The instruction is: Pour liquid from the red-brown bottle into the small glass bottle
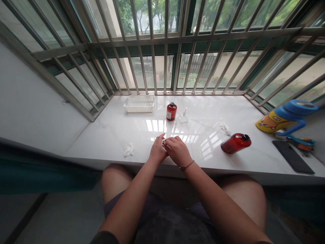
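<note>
My left hand and my right hand meet near the front edge of the white countertop. Between them is a small round whitish object with a dark ring; fingers cover most of it, so its kind is unclear. Both hands are closed around it, the right fingers bent over its upper side. Beyond them stands a small red-brown bottle with a black top and a white label. Just right of that bottle are a small clear flat piece and a little whitish item.
A larger red-brown bottle stands to the right. Crumpled tissues lie at left, more tissue at right. A white basket sits by the barred window. Far right are a yellow-blue drinking bottle, a phone and keys.
</note>
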`<state>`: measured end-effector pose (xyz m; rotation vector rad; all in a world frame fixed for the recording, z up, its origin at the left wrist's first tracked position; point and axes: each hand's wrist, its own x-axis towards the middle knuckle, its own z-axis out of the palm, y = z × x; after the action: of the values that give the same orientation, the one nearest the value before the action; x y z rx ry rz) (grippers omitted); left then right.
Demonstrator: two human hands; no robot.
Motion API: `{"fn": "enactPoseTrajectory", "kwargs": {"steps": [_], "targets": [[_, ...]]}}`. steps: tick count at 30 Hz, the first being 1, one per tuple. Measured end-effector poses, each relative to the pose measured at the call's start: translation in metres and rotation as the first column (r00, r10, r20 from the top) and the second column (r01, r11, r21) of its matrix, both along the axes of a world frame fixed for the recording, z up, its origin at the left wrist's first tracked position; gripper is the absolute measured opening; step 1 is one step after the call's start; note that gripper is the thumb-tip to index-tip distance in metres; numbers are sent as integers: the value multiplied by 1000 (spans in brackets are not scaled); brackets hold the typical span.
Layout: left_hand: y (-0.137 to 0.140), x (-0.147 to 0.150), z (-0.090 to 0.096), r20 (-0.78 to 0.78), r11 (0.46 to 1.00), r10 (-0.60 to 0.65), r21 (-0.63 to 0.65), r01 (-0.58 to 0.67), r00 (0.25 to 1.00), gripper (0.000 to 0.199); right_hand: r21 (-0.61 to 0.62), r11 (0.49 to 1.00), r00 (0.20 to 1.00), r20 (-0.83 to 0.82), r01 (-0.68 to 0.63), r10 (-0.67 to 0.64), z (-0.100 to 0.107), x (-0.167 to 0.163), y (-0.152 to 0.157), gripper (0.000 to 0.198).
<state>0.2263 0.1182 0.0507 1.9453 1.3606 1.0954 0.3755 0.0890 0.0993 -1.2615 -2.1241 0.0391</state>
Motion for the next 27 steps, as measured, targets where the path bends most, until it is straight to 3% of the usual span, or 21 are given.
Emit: {"fn": "enactPoseTrajectory", "kwargs": {"steps": [3,6,16,22,27], "targets": [[0,0,0,-5,1000,2,19,-2,1000,56,-1,1000,999,-35,3,-3,-2,-4,-2,10],[0,0,-1,-3,1000,11,28,-11,1000,51,-11,1000,998,-58,-25,24,-7,-4,-6,23],[0,-1,-3,1,1000,3,29,-3,1000,59,-47,998,997,-68,45,-48,-7,-2,-9,17],[0,-1,-2,15,1000,-7,25,7,1000,64,-35,996,988,-134,-78,73,-6,1,-13,33],[0,-1,-2,14,1000,-2,9,2,1000,64,-91,996,994,-108,1,-11,-4,-1,-17,28]]}}
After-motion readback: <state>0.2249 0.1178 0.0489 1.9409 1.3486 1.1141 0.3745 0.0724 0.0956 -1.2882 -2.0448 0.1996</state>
